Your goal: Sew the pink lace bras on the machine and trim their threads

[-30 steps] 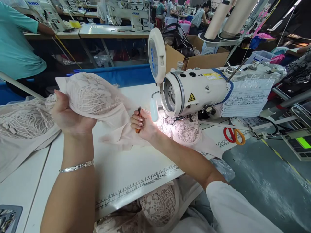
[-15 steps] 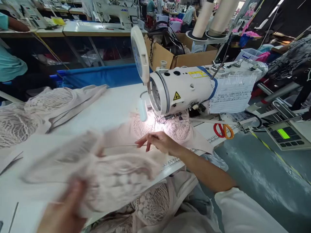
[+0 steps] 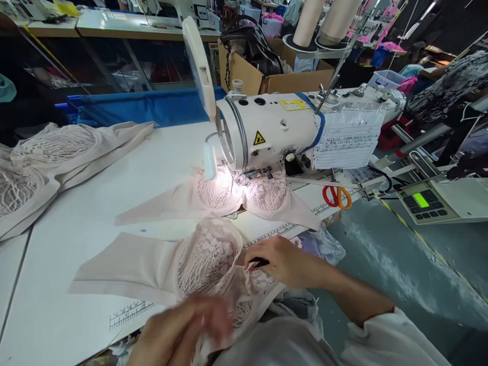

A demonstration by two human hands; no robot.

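Note:
A beige lace bra (image 3: 208, 256) lies at the table's front edge, one wing spread flat to the left and its other cup hanging toward my lap. The fingers of my right hand (image 3: 285, 262) close on the lace at its middle; a small dark patch between them cannot be made out. Motion smears my left hand (image 3: 190, 325), which is low over the near cup, so its grip is unclear. Beyond, a second beige bra (image 3: 267, 195) lies under the lit needle area of the white sewing machine (image 3: 270, 127).
More beige bras (image 3: 64, 152) lie at the table's left. Red and orange-handled scissors (image 3: 337, 197) rest right of the machine. A control box (image 3: 430, 201) stands further right. Thread cones (image 3: 337, 20) and a cardboard box (image 3: 297, 84) with a black bag are behind.
The bra, blurred in my left hand before, now lies spread at the front edge. My right hand has moved down and right from near the machine and closed on its lace. The view has shifted.

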